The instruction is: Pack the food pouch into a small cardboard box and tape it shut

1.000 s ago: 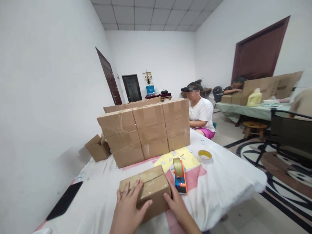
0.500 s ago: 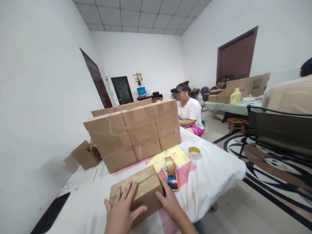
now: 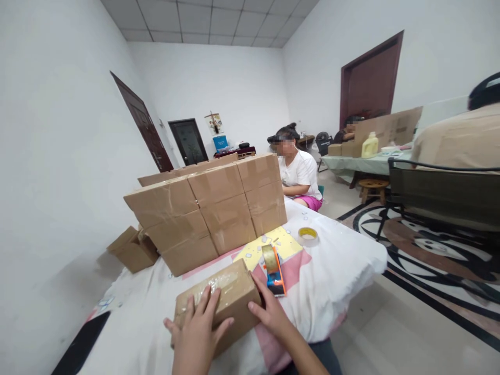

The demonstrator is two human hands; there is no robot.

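Both hands are resting on a box [image 3: 236,297] that is sitting at the near side of the cloth-covered worktop [image 3: 344,252], in front of a stack [image 3: 219,208] of similar boxes. The left hand [image 3: 198,325] is lying over its left part, fingers spreading across the top and thumb slanting over the near side. The right hand [image 3: 271,312] is bracing the right end, its thumb and forefinger standing apart against the cardboard; I cannot tell how its other fingers are lying. Clear tape is shining on the box's top.

Just beyond the right hand, an orange and blue dispenser [image 3: 274,272] is holding a roll of tape. Farther right, a loose tape roll [image 3: 308,241] is lying flat. A carton [image 3: 135,252] is standing left of the stack near the wall, and a black slab [image 3: 84,341] is lying at the near left.

Past the stack, a person in a white shirt [image 3: 302,172] is sitting. At another table, a pale yellow jug [image 3: 370,147] is standing near more cardboard.
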